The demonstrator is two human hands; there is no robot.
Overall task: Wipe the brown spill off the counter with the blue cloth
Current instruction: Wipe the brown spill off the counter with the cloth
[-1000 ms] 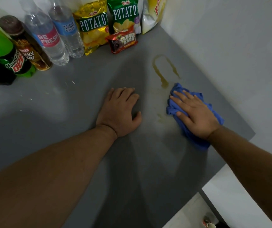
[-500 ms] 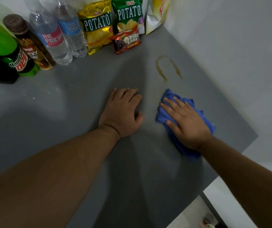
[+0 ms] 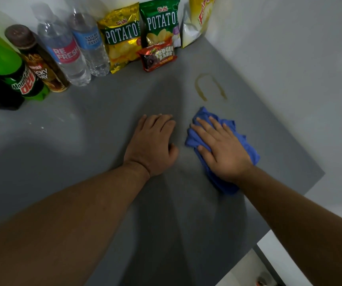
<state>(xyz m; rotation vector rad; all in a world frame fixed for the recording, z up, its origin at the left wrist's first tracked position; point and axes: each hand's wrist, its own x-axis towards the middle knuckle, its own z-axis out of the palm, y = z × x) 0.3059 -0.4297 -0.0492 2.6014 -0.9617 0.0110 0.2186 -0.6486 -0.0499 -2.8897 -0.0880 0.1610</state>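
Note:
A brown spill (image 3: pixel 202 93) forms a thin arch-shaped streak on the grey counter (image 3: pixel 104 131), just beyond the blue cloth (image 3: pixel 203 117). The crumpled cloth lies flat on the counter under my right hand (image 3: pixel 221 149), which presses it down with straight, spread fingers. The cloth's far corner sits a short way in front of the streak without touching it. My left hand (image 3: pixel 151 145) rests palm down on the bare counter, just left of the cloth, holding nothing.
Along the back wall stand a green soda bottle (image 3: pixel 11 67), a brown drink bottle (image 3: pixel 40 65), two water bottles (image 3: pixel 71 50), potato chip bags (image 3: pixel 122 38) and a red snack pack (image 3: pixel 158 56). A white wall (image 3: pixel 289 79) borders the counter on the right; its edge drops off at lower right.
My right hand slid the cloth left and toward me over the lower part of the spill, which is now gone; only the arch-shaped streak is left. My left hand stayed put.

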